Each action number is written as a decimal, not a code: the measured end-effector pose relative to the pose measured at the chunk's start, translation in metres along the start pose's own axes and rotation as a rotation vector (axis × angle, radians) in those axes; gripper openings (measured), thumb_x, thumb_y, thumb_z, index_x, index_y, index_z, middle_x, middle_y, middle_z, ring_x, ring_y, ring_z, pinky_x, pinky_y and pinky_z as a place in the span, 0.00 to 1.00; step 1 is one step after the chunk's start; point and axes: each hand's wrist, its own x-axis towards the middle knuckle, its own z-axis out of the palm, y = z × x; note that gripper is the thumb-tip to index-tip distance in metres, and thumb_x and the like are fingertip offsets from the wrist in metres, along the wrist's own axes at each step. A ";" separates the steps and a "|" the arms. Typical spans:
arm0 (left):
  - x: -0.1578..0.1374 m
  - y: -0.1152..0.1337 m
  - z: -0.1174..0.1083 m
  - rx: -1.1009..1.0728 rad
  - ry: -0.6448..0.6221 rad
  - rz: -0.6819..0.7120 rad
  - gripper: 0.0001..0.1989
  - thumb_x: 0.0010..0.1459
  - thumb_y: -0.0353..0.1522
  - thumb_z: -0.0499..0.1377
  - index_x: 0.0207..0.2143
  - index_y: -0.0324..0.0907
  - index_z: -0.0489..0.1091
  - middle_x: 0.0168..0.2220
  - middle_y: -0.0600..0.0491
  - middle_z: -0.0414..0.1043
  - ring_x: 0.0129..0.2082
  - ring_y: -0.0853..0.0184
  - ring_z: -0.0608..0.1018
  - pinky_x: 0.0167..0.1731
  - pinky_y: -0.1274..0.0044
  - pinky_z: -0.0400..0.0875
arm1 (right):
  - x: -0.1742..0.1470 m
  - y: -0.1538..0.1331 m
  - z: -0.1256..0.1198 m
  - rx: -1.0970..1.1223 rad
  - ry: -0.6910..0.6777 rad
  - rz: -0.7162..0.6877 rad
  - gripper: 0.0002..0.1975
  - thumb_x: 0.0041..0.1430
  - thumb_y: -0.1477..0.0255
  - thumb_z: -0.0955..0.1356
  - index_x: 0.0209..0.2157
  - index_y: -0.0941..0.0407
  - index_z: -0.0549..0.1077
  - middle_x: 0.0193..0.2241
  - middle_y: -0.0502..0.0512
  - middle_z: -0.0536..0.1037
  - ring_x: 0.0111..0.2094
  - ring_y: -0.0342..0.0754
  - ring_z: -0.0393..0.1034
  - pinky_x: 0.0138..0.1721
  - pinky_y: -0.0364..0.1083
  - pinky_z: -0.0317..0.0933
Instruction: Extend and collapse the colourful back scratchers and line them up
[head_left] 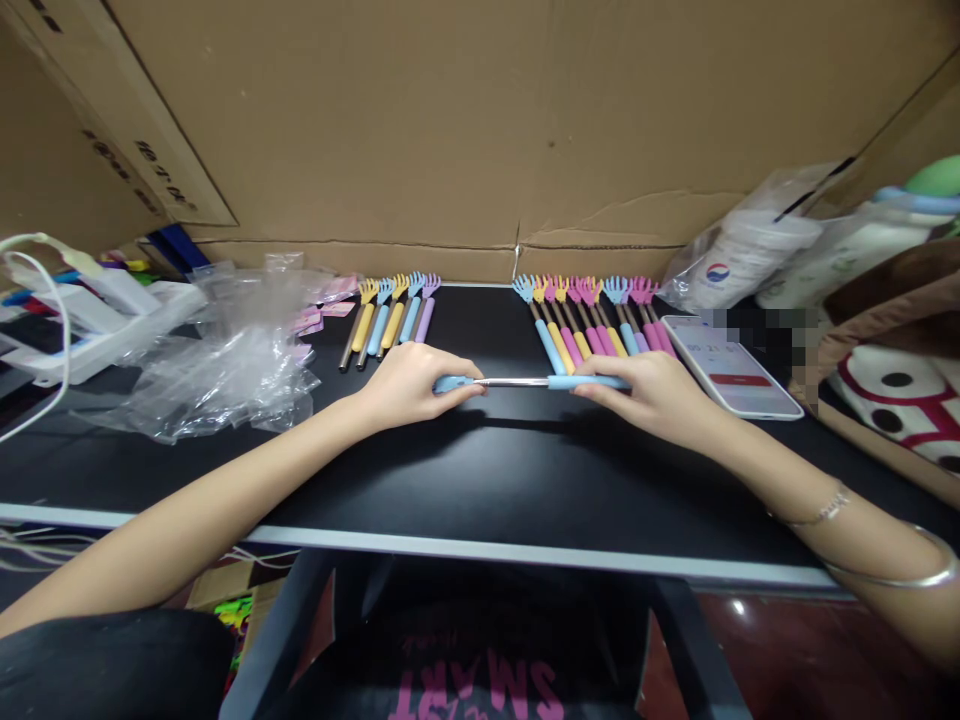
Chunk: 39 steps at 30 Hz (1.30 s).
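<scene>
Both hands hold one blue back scratcher (517,382) level above the black table. My left hand (420,385) is closed around its blue claw end, whose tines are mostly hidden by the fingers. At the other end, my right hand (637,388) grips the blue handle. A bare metal rod shows between the two ends. Behind the left hand lies a group of several back scratchers (394,318) in yellow, blue and purple. Beyond the right hand, a second row of back scratchers (581,320) lies side by side, claws toward the cardboard.
Clear plastic bags (240,360) are piled at the left, beside a white power strip (127,320) with cables. A white phone (731,365) lies at the right, near a lidded cup (750,260) and a patterned bag (892,390). Cardboard (450,130) walls the back.
</scene>
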 end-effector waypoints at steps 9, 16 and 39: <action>0.000 0.005 0.002 0.254 0.103 0.076 0.15 0.63 0.42 0.51 0.36 0.46 0.75 0.27 0.55 0.75 0.29 0.69 0.76 0.23 0.79 0.54 | 0.005 0.002 -0.007 0.369 -0.300 0.101 0.23 0.59 0.53 0.59 0.31 0.56 0.75 0.28 0.52 0.74 0.30 0.44 0.66 0.33 0.43 0.57; 0.003 0.004 0.002 0.159 0.089 -0.034 0.12 0.60 0.42 0.54 0.41 0.50 0.73 0.35 0.57 0.75 0.34 0.70 0.76 0.26 0.80 0.56 | 0.006 0.005 -0.005 0.454 -0.288 0.192 0.22 0.56 0.51 0.62 0.36 0.57 0.71 0.21 0.49 0.70 0.23 0.41 0.61 0.28 0.42 0.53; 0.009 -0.020 -0.019 -0.727 -0.358 -0.343 0.21 0.59 0.45 0.54 0.49 0.40 0.64 0.36 0.48 0.76 0.26 0.73 0.74 0.23 0.83 0.64 | 0.007 0.014 -0.016 0.704 -0.209 0.183 0.18 0.55 0.58 0.67 0.39 0.58 0.67 0.32 0.56 0.76 0.27 0.41 0.70 0.17 0.38 0.58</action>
